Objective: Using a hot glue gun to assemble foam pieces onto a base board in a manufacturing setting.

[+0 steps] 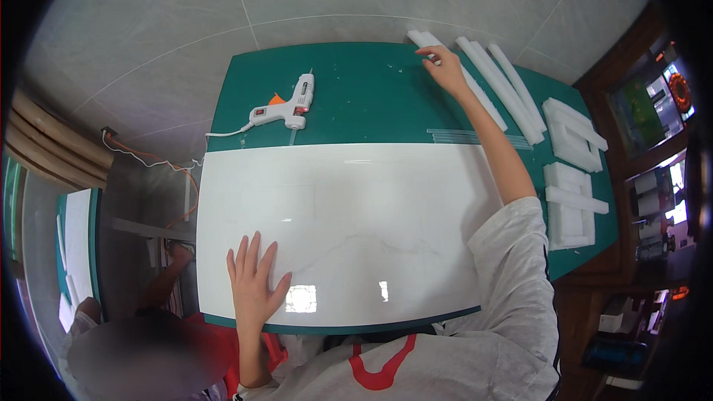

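A large glossy white board (371,215) lies flat across the near part of the green table. My left hand (255,278) rests on its left side, palm down and fingers spread. My right hand (443,68) is stretched over the far part of the table, its fingers loosely bent and apart with nothing visible in them. It is right beside the end of a long white foam strip (481,96), partly hidden behind the hand; whether they touch I cannot tell. More white foam strips (499,82) lie to its right. Several thin clear glue sticks (453,136) lie along the board's far edge.
A white glue gun (297,100) with an orange part stands at the far left, its cord (226,134) running off the edge. White foam frames (570,208) lie on the green table (356,96) at right. Another person (160,278) is close by at lower left.
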Demonstrator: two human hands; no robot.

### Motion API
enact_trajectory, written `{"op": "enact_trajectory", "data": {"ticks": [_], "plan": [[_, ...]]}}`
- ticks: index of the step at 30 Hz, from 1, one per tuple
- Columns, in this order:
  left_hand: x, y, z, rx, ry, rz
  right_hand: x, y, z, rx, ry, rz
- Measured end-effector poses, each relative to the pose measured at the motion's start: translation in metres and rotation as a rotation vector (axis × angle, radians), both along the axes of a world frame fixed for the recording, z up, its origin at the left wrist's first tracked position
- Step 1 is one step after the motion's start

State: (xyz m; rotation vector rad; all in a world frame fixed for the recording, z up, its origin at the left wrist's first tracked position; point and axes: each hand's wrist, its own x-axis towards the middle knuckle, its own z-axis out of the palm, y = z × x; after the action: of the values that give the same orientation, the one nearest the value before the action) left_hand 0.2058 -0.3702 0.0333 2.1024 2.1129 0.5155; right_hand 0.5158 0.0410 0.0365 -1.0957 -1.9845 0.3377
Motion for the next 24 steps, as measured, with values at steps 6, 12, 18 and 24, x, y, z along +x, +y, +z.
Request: {"op": "enact_trajectory", "data": {"ticks": [6,12,18,24], "plan": [[-0.001,0.002,-0.003,0.023,-0.006,-0.032,0.049,-0.078,0.053,0.097,0.130,-0.076],[-0.015,0.001,0.009,0.011,-0.054,-0.014,0.094,-0.185,0.051,0.158,0.107,-0.177],[-0.034,0.031,0.013,-0.009,-0.113,-0.051,0.117,-0.247,0.002,-0.025,-0.060,-0.264],[-0.039,0.065,0.004,0.017,-0.017,-0.210,0.120,-0.249,-0.029,0.016,-0.169,-0.216]]}}
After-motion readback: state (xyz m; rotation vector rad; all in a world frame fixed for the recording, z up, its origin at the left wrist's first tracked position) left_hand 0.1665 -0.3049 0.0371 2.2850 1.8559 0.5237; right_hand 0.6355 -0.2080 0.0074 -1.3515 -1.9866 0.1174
